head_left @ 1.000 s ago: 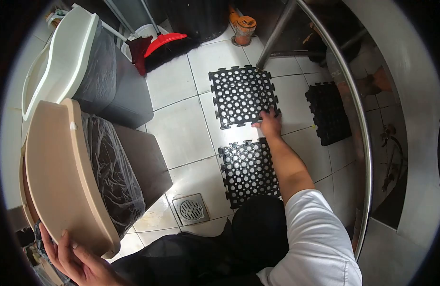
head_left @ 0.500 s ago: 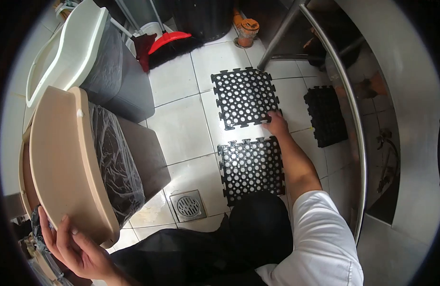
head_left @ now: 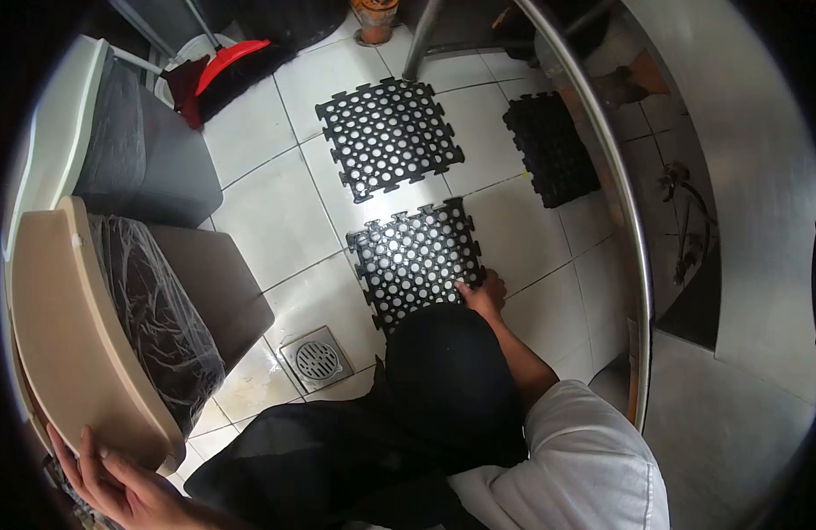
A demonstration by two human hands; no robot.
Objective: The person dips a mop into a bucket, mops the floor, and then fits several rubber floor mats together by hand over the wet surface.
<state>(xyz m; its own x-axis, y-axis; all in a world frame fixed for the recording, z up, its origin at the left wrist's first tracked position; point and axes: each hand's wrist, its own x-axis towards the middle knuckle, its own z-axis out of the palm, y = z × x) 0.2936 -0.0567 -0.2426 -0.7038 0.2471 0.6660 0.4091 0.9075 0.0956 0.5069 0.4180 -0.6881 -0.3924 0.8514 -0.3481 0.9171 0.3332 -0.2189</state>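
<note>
On the tiled floor lie two black perforated mats with toothed edges. My right hand (head_left: 486, 293) grips the right edge of the nearer mat (head_left: 417, 256), its thumb on top and its fingers at the side. The farther mat (head_left: 391, 137) lies just beyond, separated by a narrow strip of tile. A darker stack of mats (head_left: 554, 150) sits to the right. At the lower left, my left hand (head_left: 117, 481) rests with spread fingers against the rim of the beige bin lid (head_left: 81, 327).
A grey bin (head_left: 152, 150) with a plastic liner stands at the upper left, near a red broom (head_left: 231, 66). A metal drain (head_left: 318, 359) is set in the floor. A curved steel rail (head_left: 615, 168) runs down the right, and an orange pipe (head_left: 374, 18) rises at the top.
My right hand has left the farther mat's corner and come back to the nearer mat's right edge. The nearer mat now sits slightly tilted. The whole view has shifted.
</note>
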